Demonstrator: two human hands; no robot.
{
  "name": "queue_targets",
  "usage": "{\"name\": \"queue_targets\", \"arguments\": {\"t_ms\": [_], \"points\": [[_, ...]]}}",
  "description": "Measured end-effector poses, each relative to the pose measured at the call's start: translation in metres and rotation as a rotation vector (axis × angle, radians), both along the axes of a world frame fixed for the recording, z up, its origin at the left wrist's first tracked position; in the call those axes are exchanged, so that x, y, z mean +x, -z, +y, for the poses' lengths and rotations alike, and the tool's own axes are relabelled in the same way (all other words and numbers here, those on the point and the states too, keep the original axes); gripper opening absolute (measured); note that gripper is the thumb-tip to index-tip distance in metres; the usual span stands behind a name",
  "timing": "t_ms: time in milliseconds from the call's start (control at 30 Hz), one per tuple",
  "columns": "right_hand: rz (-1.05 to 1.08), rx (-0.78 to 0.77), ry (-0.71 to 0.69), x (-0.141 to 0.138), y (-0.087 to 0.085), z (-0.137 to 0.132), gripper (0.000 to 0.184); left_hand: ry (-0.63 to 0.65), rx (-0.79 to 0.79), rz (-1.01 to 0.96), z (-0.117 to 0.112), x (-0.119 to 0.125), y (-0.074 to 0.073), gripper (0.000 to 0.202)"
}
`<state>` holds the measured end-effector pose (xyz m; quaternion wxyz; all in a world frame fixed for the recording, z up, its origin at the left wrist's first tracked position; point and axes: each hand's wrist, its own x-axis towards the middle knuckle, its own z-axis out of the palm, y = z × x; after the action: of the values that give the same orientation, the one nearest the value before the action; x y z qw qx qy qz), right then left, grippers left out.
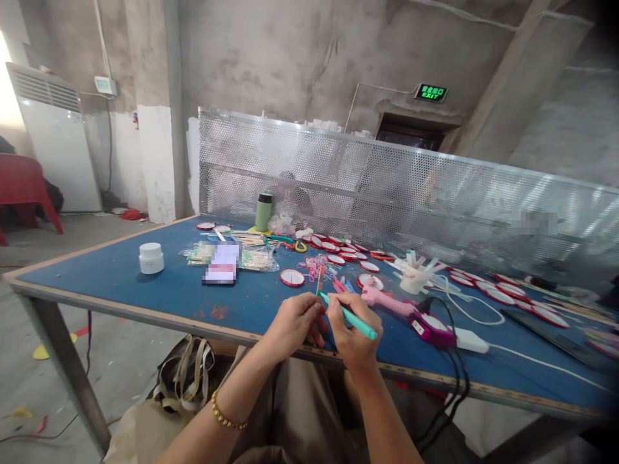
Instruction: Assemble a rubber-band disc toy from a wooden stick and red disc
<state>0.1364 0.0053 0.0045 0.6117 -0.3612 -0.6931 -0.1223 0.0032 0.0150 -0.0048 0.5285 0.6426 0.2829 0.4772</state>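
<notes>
Left fingers: my left hand [298, 322] pinches a thin stick [320, 281] at its lower part, the other fingertips loosely curled
Right fingers: my right hand [356, 328] is closed around a teal marker [358, 321] in a writing grip
Stick: nearly upright, near the front edge of the blue table [111, 270]
Marker tip: right by the stick, just above my left fingertips; I cannot tell whether they touch
Left wrist: a gold beaded bracelet [223, 413]
Past my knuckles: a red-rimmed white disc [292, 278] and a heap of small pink and blue pieces [316, 264]
To my right: a pink tool [391, 301], then a white cup [412, 280] with strips standing in it
To my left: a phone [221, 264], farther out a white jar [151, 259]
Far side: a green bottle [264, 214] before a perforated metal panel [309, 158]
</notes>
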Motion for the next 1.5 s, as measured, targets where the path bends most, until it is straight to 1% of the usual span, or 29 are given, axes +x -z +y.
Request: {"name": "queue_targets", "arguments": {"t_ms": [300,533,733,800,1000,1133,1500], "points": [[-0.046,-0.012,-0.004,-0.0012,-0.0030,-0.0008,0.015,-0.013,0.008,0.014,0.0000,0.0005,-0.0013,0.032],[-0.001,-0.012,-0.018,-0.0011,-0.0017,0.0010,0.012,0.000,0.001,0.002,0.0007,0.0008,0.0016,0.032],[-0.056,-0.011,-0.019,-0.0018,-0.0040,-0.0003,0.012,-0.008,0.002,0.014,-0.0007,0.0006,-0.0002,0.035],[-0.048,-0.010,-0.018,-0.0015,-0.0033,0.0000,0.012,0.000,-0.002,0.010,-0.0004,0.0006,-0.0004,0.035],[0.079,0.031,-0.005,0.0011,0.0027,0.0028,0.009,0.053,-0.034,-0.036,0.0029,0.0001,0.0026,0.032],[0.077,0.020,-0.015,0.0017,0.0040,0.0038,0.009,0.075,-0.047,-0.062,0.0030,-0.0004,0.0029,0.032],[0.025,0.017,-0.034,-0.0017,-0.0011,0.0010,0.009,0.061,-0.038,-0.051,0.0023,-0.0007,0.0007,0.034]]}}
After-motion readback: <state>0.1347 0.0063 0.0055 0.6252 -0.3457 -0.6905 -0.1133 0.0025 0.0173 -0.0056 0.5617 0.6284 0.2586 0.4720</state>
